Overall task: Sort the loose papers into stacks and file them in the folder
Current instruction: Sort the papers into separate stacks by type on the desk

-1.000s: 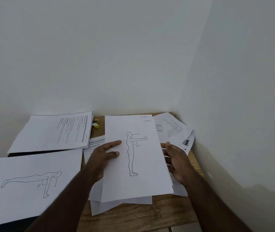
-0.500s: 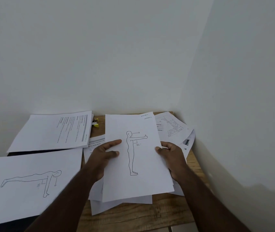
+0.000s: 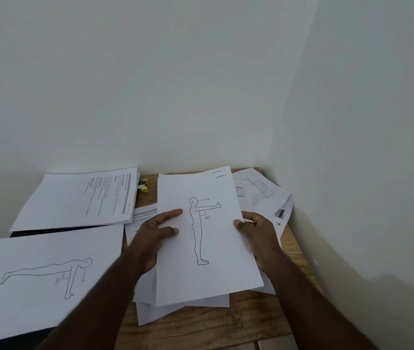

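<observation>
a sheet with a standing figure (image 3: pixel 208 238) was held up over the loose pile (image 3: pixel 183 306) on the wooden tabletop (image 3: pixel 208 329). it was pinched at its left edge by the left hand (image 3: pixel 154 238), thumb on top, and at its right edge by the right hand (image 3: pixel 260 238), fingers curled under it. to the left of that sheet lay a stack topped by a plank-pose drawing (image 3: pixel 44 279), and behind that stack a stack of text pages (image 3: pixel 79 198). to the right of the held sheet, more loose pages (image 3: pixel 258 193) were fanned into the corner. no folder could be clearly identified.

the sheet probably belonged with the drawings. it could be misfiled if it were laid on the text pages. the sheets beneath might be dragged along, since several seemed to be caught under the fingers. the near pile overhung the tabletop's front edge and could be knocked off by a forearm.
</observation>
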